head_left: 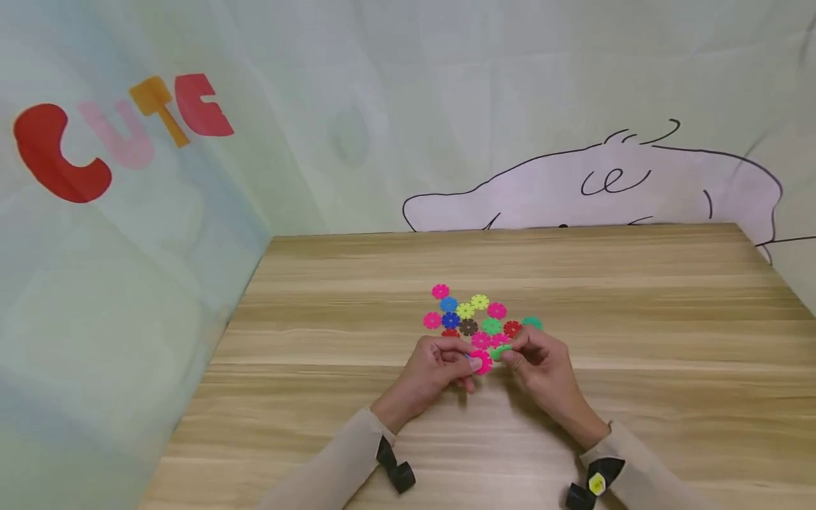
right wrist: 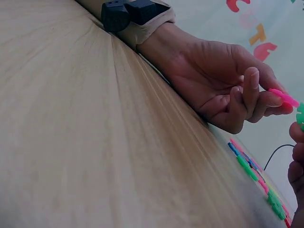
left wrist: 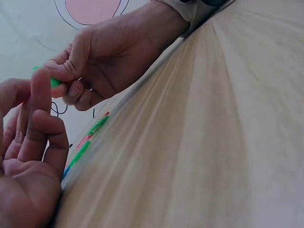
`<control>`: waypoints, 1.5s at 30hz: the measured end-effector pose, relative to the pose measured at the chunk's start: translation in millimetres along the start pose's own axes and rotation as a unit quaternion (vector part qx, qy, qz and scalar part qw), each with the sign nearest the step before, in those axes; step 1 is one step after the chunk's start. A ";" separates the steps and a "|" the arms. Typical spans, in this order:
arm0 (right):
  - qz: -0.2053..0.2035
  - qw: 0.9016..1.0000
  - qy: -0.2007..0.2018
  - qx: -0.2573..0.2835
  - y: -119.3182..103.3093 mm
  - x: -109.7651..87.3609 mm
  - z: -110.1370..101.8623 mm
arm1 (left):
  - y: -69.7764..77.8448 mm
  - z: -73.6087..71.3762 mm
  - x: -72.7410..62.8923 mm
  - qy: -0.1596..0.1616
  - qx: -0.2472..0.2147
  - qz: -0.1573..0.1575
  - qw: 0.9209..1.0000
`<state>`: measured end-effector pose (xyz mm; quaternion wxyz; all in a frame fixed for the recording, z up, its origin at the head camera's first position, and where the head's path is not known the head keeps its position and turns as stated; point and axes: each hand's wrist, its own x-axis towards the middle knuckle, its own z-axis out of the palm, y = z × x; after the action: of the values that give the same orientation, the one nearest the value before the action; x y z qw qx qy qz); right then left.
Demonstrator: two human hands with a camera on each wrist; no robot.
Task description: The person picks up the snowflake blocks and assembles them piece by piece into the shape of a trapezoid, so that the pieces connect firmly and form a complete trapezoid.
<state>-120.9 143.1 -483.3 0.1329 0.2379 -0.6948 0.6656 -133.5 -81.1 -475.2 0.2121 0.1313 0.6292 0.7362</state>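
Observation:
Between the thumb and fingers of my left hand (head_left: 436, 367) is a pink notched plastic disc (head_left: 484, 362), a snowflake-type building piece. My right hand (head_left: 548, 365) pinches a green notched disc (head_left: 499, 353). The two discs come edge to edge above the table; in the right wrist view the pink disc (right wrist: 284, 97) and green disc (right wrist: 300, 115) look very close, and I cannot tell whether their slots are engaged. Fingers cover part of both. A bit of blue shows beside the left fingertips, too small to identify.
Just beyond the hands, several loose notched discs lie on the wooden table (head_left: 331, 297), among them a dark blue disc (head_left: 450, 321), a brown disc (head_left: 468, 326), a yellow disc (head_left: 480, 302) and a red disc (head_left: 513, 329). A printed curtain (head_left: 357, 127) hangs behind the table.

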 end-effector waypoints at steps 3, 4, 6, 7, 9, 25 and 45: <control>0.002 1.000 -0.011 0.019 1.1 -0.7 -0.4 | -1.2 -0.7 0.5 -0.013 0.007 -0.003 1.000; 0.004 1.000 -0.014 0.026 1.2 -1.1 -0.4 | -1.6 -0.8 0.5 -0.017 0.008 -0.003 1.000; 0.006 0.999 -0.019 0.037 1.5 -1.7 -0.2 | -2.2 -1.0 0.7 -0.026 0.006 -0.005 1.000; 0.005 0.999 -0.022 0.040 1.5 -1.9 0.0 | -2.4 -1.1 0.7 -0.028 0.005 -0.007 1.000; 0.001 0.999 -0.026 0.041 1.6 -1.9 1.0 | -2.6 -1.2 0.7 -0.030 0.002 -0.008 1.000; -0.018 1.000 0.004 0.018 1.8 -1.3 20.9 | -3.2 -0.8 1.1 -0.007 -0.055 0.017 0.998; 0.063 0.929 0.008 -0.364 22.0 26.0 -48.5 | -3.4 3.8 5.8 0.068 -0.113 0.018 0.991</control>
<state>-160.6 187.1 -485.3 0.1736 0.1231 -0.9017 0.3763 -136.3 -74.5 -478.3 0.1695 0.0674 0.5522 0.8135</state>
